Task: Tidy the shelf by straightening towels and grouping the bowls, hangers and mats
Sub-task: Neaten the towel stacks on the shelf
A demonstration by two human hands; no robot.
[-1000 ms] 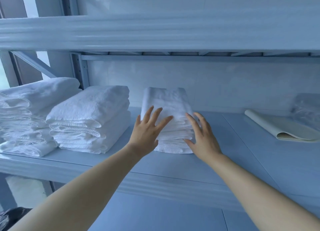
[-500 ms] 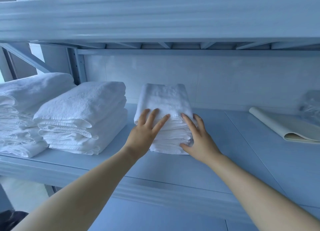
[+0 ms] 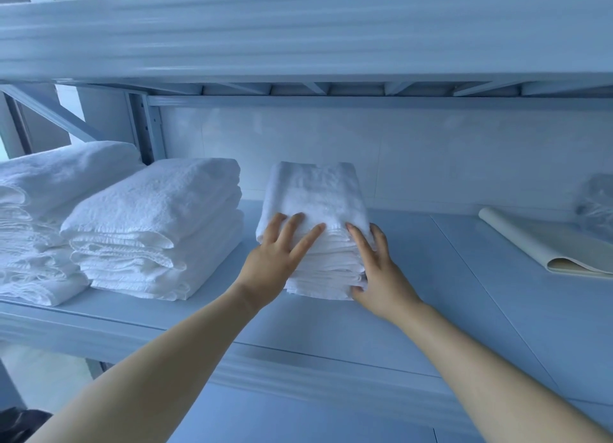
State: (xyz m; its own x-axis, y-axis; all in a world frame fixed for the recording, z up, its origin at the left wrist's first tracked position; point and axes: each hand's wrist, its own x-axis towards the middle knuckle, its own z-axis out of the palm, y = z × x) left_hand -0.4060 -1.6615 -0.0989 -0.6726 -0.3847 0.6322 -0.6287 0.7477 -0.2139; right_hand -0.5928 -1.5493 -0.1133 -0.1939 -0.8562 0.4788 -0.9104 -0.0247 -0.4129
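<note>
A narrow stack of folded white towels [image 3: 315,194] stands in the middle of the pale blue shelf [image 3: 431,293]. My left hand [image 3: 275,260] lies flat on its front left corner, fingers spread over the top edge. My right hand [image 3: 378,270] presses against the stack's front right side, with the thumb at the bottom towels. Two wider towel stacks sit to the left: one [image 3: 156,227] right beside the narrow stack, another [image 3: 39,217] at the far left edge. A folded cream mat [image 3: 544,247] lies at the right.
The upper shelf beam [image 3: 298,34] hangs low above the towels. A crumpled clear plastic bag [image 3: 597,204] sits at the far right against the back wall. A shelf upright [image 3: 146,127] stands behind the left stacks. Bare shelf lies between the narrow stack and the mat.
Both hands have moved forward from just in front of the narrow stack and closed in onto its front corners. The view has shifted slightly lower and closer.
</note>
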